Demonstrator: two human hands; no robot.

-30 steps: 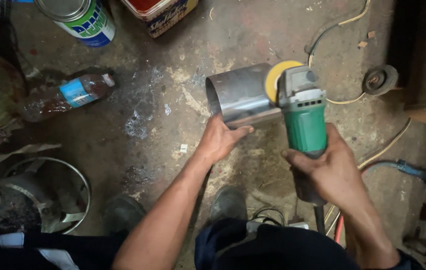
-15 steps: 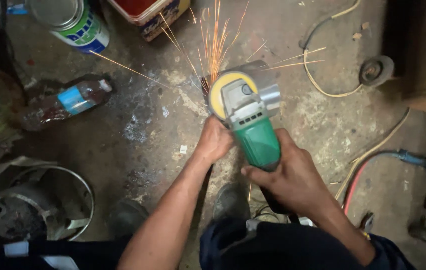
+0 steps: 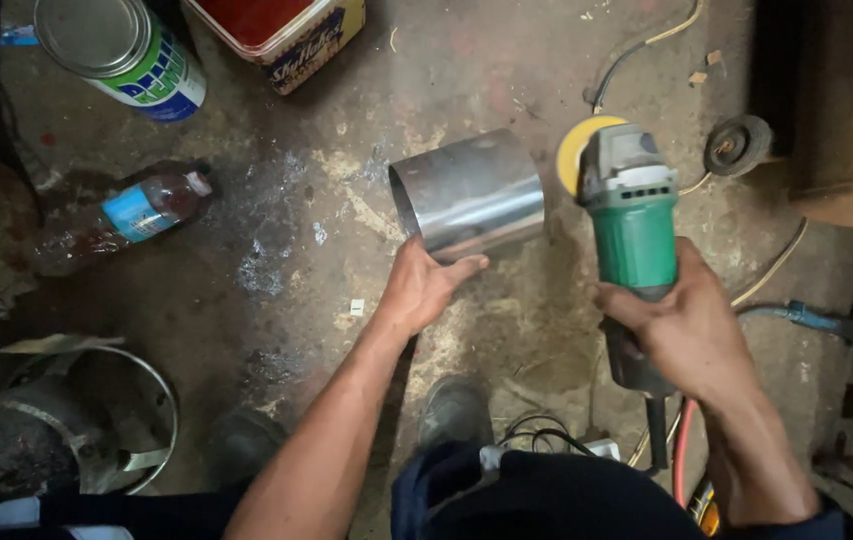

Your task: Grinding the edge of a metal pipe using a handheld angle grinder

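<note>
I see my left hand (image 3: pixel 424 290) clamped on the near edge of the sheet-metal sleeve (image 3: pixel 468 193), thumb over the rim, holding it down on the floor (image 3: pixel 286 250) with its open end turned to the left. My right hand (image 3: pixel 681 335) is wrapped tight around the body of the green grinder (image 3: pixel 633 225), whose yellow disc (image 3: pixel 574 152) sits just beside the sleeve's right end, apart from the metal as far as I can tell. No sparks show, so I judge the disc is off the work at this instant.

As to progress, I'd say the job is mid-way at best: the sleeve's outer face looks bright and smooth, but I cannot make out a finished seam or edge from here, and the far rim is hidden behind the curve. With the tool in hand and the piece pinned, more grinding seems left.

Around me lie a plastic bottle (image 3: pixel 131 212), a paint can (image 3: pixel 118 52), a red tin (image 3: pixel 281 30), a spare wheel (image 3: pixel 738 145) and a metal ring (image 3: pixel 96 420) on the floor.
</note>
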